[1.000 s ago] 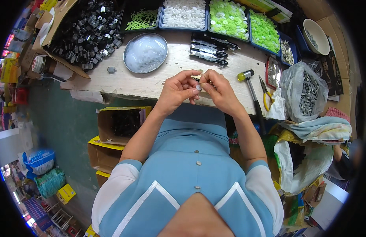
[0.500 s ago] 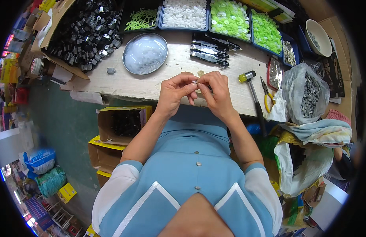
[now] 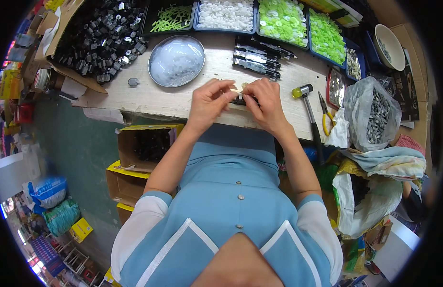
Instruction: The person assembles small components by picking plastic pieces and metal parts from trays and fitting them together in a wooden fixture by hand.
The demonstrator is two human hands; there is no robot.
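My left hand (image 3: 208, 104) and my right hand (image 3: 268, 106) meet over the near edge of the workbench, thumb and fingers of each closed in a pinch. A small white part (image 3: 239, 93) shows between the fingertips; its exact kind is too small to make out. Just under the fingertips lies a dark piece (image 3: 238, 101), partly hidden by the hands. Beyond my right hand, several black assemblies with silvery middles (image 3: 256, 63) lie side by side. A round metal dish (image 3: 202, 67) with whitish, translucent contents stands beyond my left hand.
Trays of white pieces (image 3: 226, 14), green discs (image 3: 282, 21) and green parts (image 3: 325, 38) line the back. Small motors (image 3: 104, 43) fill a carton at left; one loose motor (image 3: 133, 82) lies nearby. At right are a hammer (image 3: 309, 112), yellow-handled pliers (image 3: 327, 117) and a bag of metal parts (image 3: 374, 112).
Both hands have shifted slightly, with the fingertips lower toward the bench and a little apart. The dark piece beneath them now shows more. The whole view has moved slightly.
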